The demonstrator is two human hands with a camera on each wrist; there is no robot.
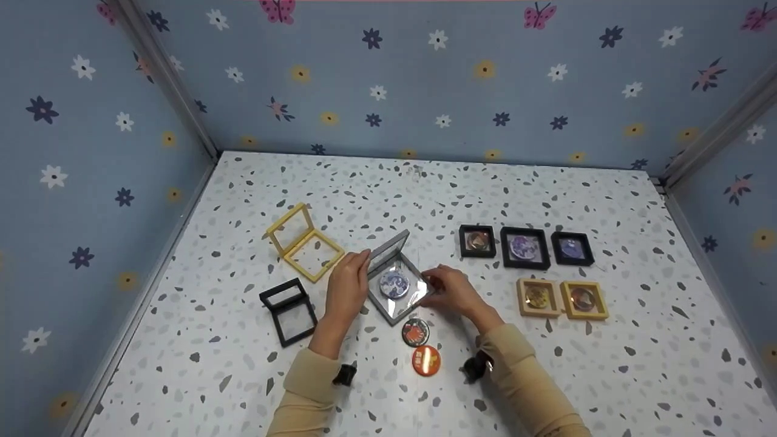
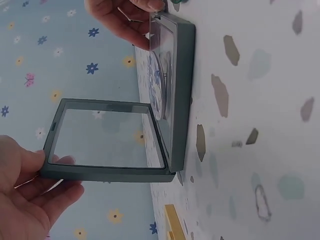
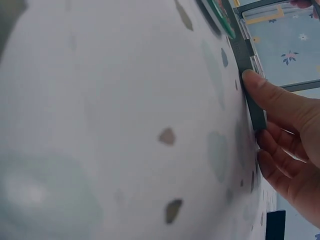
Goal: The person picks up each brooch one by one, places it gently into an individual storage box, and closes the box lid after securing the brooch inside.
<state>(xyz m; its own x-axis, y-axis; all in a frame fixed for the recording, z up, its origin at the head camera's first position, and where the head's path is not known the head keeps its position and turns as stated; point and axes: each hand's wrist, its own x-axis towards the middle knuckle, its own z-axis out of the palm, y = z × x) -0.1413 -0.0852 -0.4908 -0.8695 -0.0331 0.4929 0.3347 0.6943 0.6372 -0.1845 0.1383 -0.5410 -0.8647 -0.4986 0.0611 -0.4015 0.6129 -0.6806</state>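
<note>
A grey hinged display frame [image 1: 413, 306] stands open on the table, its lid [image 2: 110, 174] raised from the base. A blue-and-white round badge [image 1: 394, 284] lies on the clear film in the base. My left hand [image 1: 346, 288] pinches the lid's edge between thumb and fingers, as the left wrist view shows. At the base's right corner, my right hand [image 1: 452, 291] grips the rim with its thumb [image 3: 270, 92] on one side and fingers beneath. Just in front of the frame lie a dark badge with a red design [image 1: 416, 332] and an orange badge [image 1: 426, 360].
To the left sit an open yellow frame [image 1: 332, 264] and an open black frame [image 1: 281, 328]. Three black frames [image 1: 525, 265] holding badges line the right side, with two tan and yellow ones [image 1: 584, 314] nearer. Patterned walls [image 1: 425, 91] enclose the table.
</note>
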